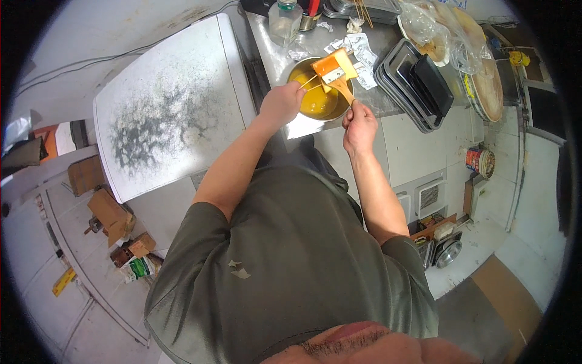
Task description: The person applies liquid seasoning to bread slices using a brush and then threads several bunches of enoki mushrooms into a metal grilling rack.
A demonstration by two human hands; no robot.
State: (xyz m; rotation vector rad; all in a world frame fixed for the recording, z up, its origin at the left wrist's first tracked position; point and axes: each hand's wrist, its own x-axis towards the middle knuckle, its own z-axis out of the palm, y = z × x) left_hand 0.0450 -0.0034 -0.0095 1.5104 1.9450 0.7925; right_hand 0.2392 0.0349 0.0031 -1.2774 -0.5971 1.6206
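My left hand (pixel 283 102) grips thin wooden skewers (pixel 309 82) that run to a piece of bread (pixel 346 64). One face of the bread is glossy orange, and another part is pale yellow. From the other side, my right hand (pixel 360 123) holds a flat brush (pixel 343 86) by its wooden handle. The brush's metal ferrule overlaps the bread, so its bristles are hard to make out. Below both lies a round metal bowl (pixel 340 113) with yellow liquid (pixel 318 102) in it, which looks like beaten egg. The bread is held over the bowl's far right side.
Stacked dark metal trays (pixel 404 91) overhang the steel counter (pixel 273 54) at right. A clear jar (pixel 285 22) and crumpled printed papers (pixel 363 52) sit behind the bowl. To the left is a worn white lid-like surface (pixel 182 100). Clear plastic bags (pixel 459 41) cover a round board.
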